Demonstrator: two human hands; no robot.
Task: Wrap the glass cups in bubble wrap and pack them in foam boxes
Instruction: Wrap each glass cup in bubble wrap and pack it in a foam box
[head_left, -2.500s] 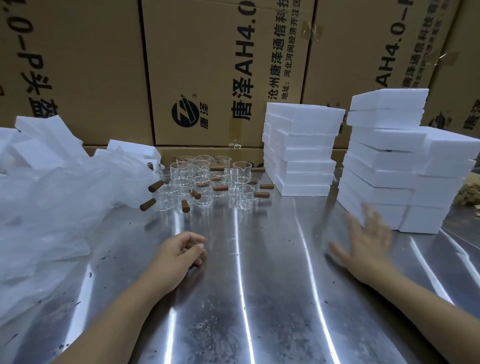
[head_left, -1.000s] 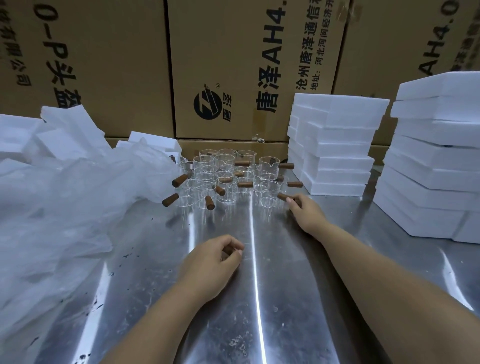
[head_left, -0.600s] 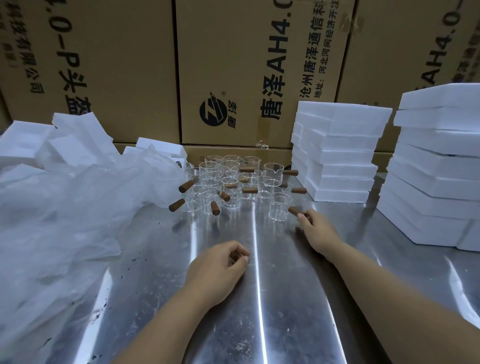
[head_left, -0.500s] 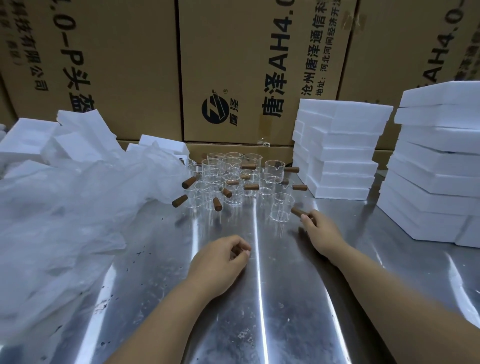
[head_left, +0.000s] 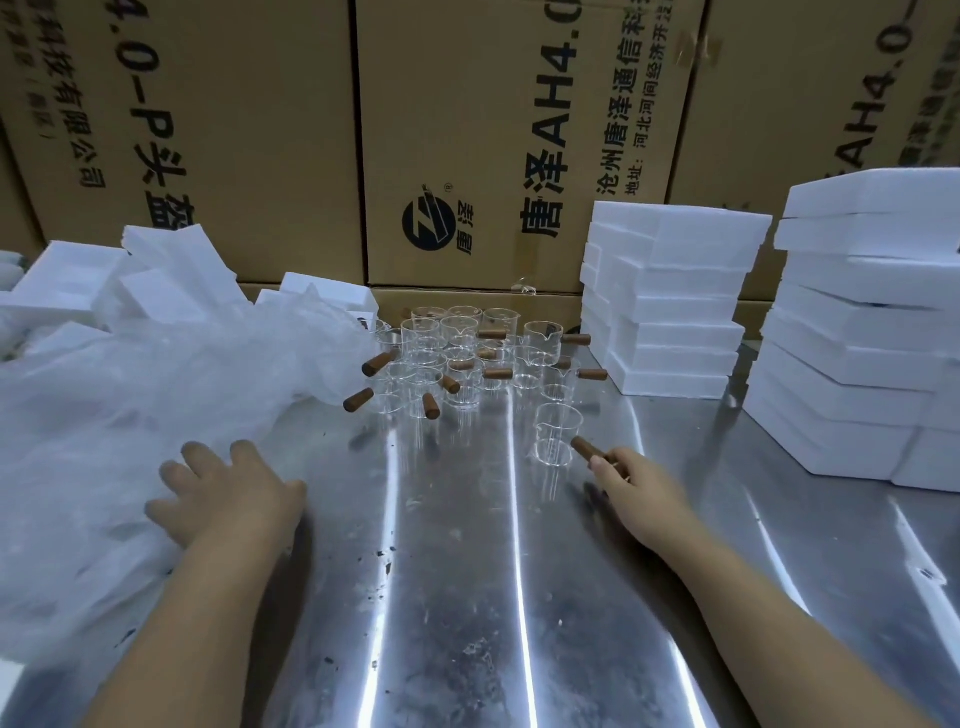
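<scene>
Pulled clear of the cluster, one glass cup (head_left: 557, 434) stands at frame centre, its wooden handle pinched by the right hand (head_left: 636, 488); the left hand (head_left: 228, 496), fingers spread, reaches the bubble wrap (head_left: 130, 415). Nothing wrapped yet; foam boxes (head_left: 670, 296) wait stacked.

The steel counter (head_left: 467, 597) (streaked with glare) carries clustered glass cups (head_left: 457, 358), bubble wrap (head_left: 130, 415) left of them, foam boxes (head_left: 670, 296) right.

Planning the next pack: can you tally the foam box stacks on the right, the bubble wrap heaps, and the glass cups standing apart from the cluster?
Foam box stacks: 2
Bubble wrap heap: 1
Glass cup apart from the cluster, handle held by the right hand: 1
Total: 4
</scene>
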